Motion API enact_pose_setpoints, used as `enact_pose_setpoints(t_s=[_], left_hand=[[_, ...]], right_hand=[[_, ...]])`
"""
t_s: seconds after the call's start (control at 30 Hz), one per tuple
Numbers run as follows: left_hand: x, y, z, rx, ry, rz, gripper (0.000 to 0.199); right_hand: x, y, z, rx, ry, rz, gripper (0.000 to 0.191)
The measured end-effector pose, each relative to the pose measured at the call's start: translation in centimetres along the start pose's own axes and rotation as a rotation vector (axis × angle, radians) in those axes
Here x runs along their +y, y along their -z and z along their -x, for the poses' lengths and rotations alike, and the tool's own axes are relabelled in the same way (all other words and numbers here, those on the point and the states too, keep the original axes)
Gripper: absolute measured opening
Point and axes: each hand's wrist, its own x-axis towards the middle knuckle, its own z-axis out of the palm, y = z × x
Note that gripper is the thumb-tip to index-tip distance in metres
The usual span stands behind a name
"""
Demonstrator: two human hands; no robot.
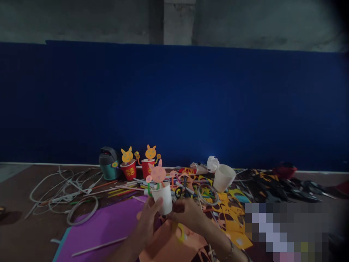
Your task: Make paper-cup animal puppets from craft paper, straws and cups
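A white paper cup [162, 198] stands upright between my hands, with a pink cat-shaped paper face [158, 173] above its rim and a small pink disc on a stem at each side. My left hand [148, 218] is wrapped round the cup's left side, thumb on its front. At the cup's lower right, my right hand [188, 215] has its fingers pinched together near the base; what they hold, if anything, is too small to make out. Orange paper [169, 242] lies below the hands, and purple paper [109, 222] spreads to the left.
Two red cups [128, 170] with orange cat faces stand behind, beside a teal container [108, 165]. White cables [62, 185] coil at the left. Another white cup [224, 178], orange cut-out scraps [227, 211], tape rolls and dark tools lie to the right. A blue panel [174, 105] rises behind.
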Motion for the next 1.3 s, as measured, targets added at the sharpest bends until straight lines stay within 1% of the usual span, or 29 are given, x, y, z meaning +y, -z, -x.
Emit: enact_pose_setpoints(t_s=[0.1, 0.2, 0.3, 0.37, 0.5, 0.6, 0.67, 0.73, 0.8, 0.83, 0.87, 0.97, 1.07, 1.17, 1.23, 1.3], left_hand=[[0.2, -0.2, 0.1, 0.027, 0.024, -0.020, 0.048], [0.4, -0.3, 0.2, -0.010, 0.018, -0.032, 0.048], [0.6, -0.3, 0.2, 0.027, -0.003, -0.050, 0.054], [0.5, -0.3, 0.2, 0.062, 0.001, -0.057, 0.057], [0.4, -0.2, 0.2, 0.012, -0.008, -0.046, 0.059], [0.7, -0.2, 0.0, -0.007, 0.000, -0.029, 0.058], [1.1, -0.2, -0.4, -0.015, -0.036, 0.023, 0.054], [1.6, 0.0, -1.0, 0.034, -0.107, 0.050, 0.047], [2.0, 0.2, -1.4, 0.133, -0.170, 0.024, 0.039], [2.1, 0.3, -1.6, 0.159, -0.186, 0.009, 0.035], [2.3, 0.3, -1.6, 0.160, -0.189, 0.001, 0.031], [2.7, 0.3, -1.7, 0.110, -0.188, 0.032, 0.027], [2.8, 0.3, -1.6, 0.166, -0.173, 0.060, 0.024], [2.8, 0.4, -1.6, 0.177, -0.121, 0.097, 0.025], [2.8, 0.3, -1.6, 0.143, -0.076, 0.139, 0.027], [3.0, 0.3, -1.6, 0.112, -0.033, 0.182, 0.028]], right_hand=[[0.5, -0.5, -0.3, -0.014, -0.063, -0.079, 0.019], [0.6, -0.9, -0.3, -0.012, -0.108, -0.133, 0.017], [0.4, -1.0, -0.2, -0.031, -0.105, -0.113, 0.018], [0.3, -0.9, -0.2, -0.018, -0.080, -0.076, 0.017], [0.8, -1.0, -0.6, 0.070, -0.053, -0.102, 0.015], [1.1, -1.2, -0.8, 0.045, -0.073, -0.127, 0.016], [1.0, -1.2, -0.9, 0.047, -0.092, -0.127, 0.015], [0.9, -1.3, -0.9, 0.069, -0.109, -0.119, 0.015], [0.8, -1.3, -0.9, 0.070, -0.104, -0.109, 0.016], [0.9, -1.3, -0.9, 0.065, -0.093, -0.109, 0.016], [0.9, -1.3, -1.0, 0.066, -0.077, -0.107, 0.016], [1.3, -1.3, -1.1, 0.087, -0.055, -0.112, 0.015], [1.5, -1.3, -1.1, 0.081, -0.071, -0.156, 0.016], [1.5, -1.4, -1.1, 0.074, -0.098, -0.128, 0.015], [1.5, -1.5, -1.1, 0.073, -0.111, -0.116, 0.015], [1.7, -1.5, -1.2, 0.054, -0.103, -0.156, 0.015]])
